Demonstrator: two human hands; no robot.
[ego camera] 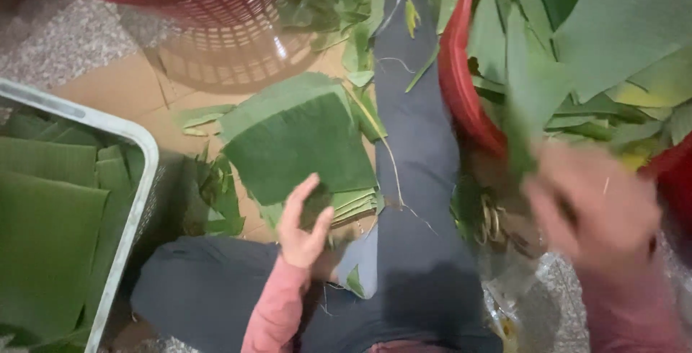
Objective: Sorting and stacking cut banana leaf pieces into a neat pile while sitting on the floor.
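Note:
A stack of cut green banana leaf pieces (295, 140) lies on the floor between my legs. My left hand (303, 227) rests on the near edge of that stack, fingers apart, thumb up. My right hand (595, 209) is blurred at the right, closed on a long green leaf strip (530, 86) that rises out of the red basin (461, 86) full of leaves. My dark trouser legs (414, 144) stretch across the floor, one running up the middle.
A grey-rimmed crate (140, 180) at the left holds flat leaf pieces. A red mesh basket (216, 7) stands at the top left on cardboard. Leaf scraps and thin fibres litter the floor around my legs.

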